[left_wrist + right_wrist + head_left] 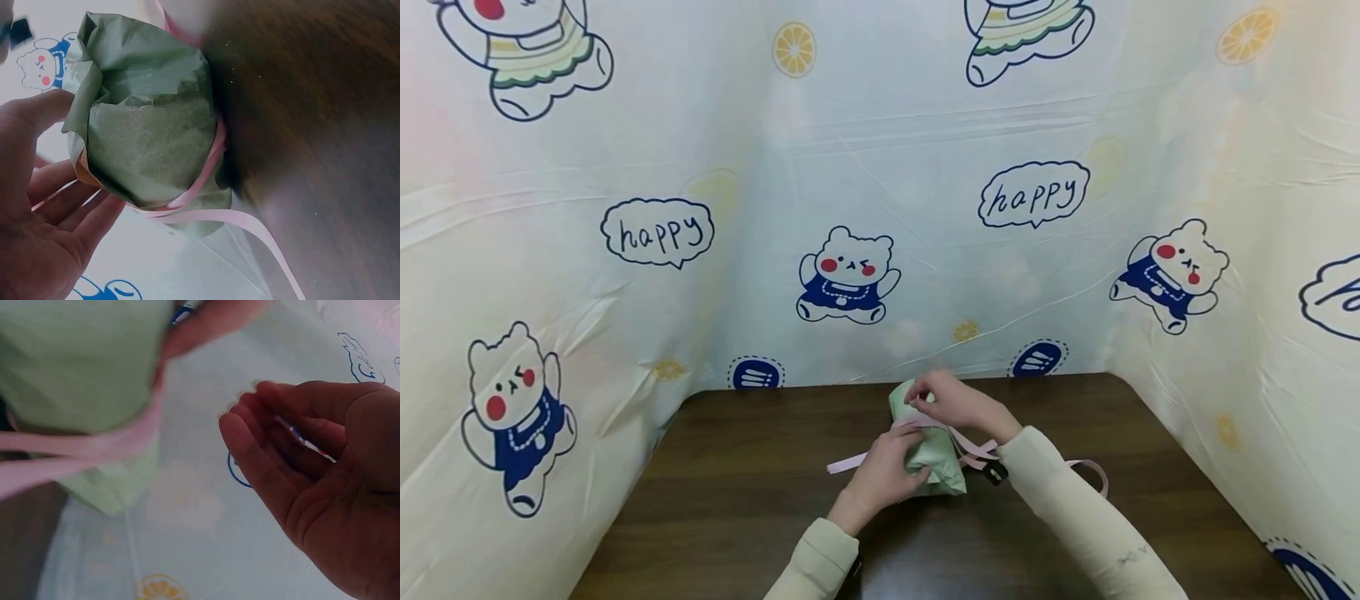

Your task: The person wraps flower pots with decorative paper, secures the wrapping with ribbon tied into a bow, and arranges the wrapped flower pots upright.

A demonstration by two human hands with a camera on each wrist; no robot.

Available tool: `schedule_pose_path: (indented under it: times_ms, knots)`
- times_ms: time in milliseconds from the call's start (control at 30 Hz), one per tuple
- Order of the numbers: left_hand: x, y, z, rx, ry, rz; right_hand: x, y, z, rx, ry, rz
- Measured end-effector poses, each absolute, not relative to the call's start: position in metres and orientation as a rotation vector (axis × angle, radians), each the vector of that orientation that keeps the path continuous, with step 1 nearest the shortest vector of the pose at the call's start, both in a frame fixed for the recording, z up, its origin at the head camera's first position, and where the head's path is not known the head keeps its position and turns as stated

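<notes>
A soft package wrapped in pale green paper point(942, 462) lies on the table, its near end folded in loose creases point(150, 94). Around its middle runs a pink ribbon point(215, 147); one tail point(847, 463) sticks out to the left, and more ribbon trails off to the right. My left hand point(887, 471) holds the package from the left, thumb at the near end and fingers along its side and over the ribbon. Over the far part of the package is my right hand point(958, 402). Its fingers are loosely bent with nothing between them in the right wrist view point(312, 456).
The dark wooden table point(737, 500) extends on both sides of the package. A loop of pink ribbon point(1101, 477) lies to the right, partly behind the right sleeve point(1075, 492). A printed curtain with bears point(850, 283) encloses the back and sides.
</notes>
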State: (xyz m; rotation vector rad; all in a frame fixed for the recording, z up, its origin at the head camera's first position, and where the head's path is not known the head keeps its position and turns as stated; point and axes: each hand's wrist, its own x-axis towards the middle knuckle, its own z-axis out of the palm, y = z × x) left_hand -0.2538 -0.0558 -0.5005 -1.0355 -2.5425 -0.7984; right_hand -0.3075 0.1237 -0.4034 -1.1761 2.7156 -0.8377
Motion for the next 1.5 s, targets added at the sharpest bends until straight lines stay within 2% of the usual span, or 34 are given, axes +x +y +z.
schedule_pose_path:
  times_ms: [233, 600, 833, 1100, 1300, 1500]
  knots:
    - [-0.253, -0.059, -0.499, -1.023, -2.534, -0.791, -0.275, 0.133, -0.431, -1.093, 2.720, -0.836]
    - [-0.252, -0.062, -0.497, -1.013, -2.551, -0.774, -0.246, 0.129, -0.444, -1.044, 2.845, -0.612]
    - [-0.253, -0.070, -0.497, -1.086, -2.546, -0.796, -0.239, 0.129, -0.452, -1.117, 2.959, -0.543]
    - [-0.262, -0.087, -0.495, -1.125, -2.523, -1.097, -0.236, 0.126, -0.462, -1.091, 3.067, -0.474]
    - [-0.279, -0.102, -0.497, -0.983, -2.441, -1.224, -0.233, 0.123, -0.462, -1.053, 3.082, -0.402]
    - [-0.290, -0.120, -0.497, -0.877, -2.704, -1.198, -0.231, 0.121, -0.461, -1.033, 3.099, -0.362]
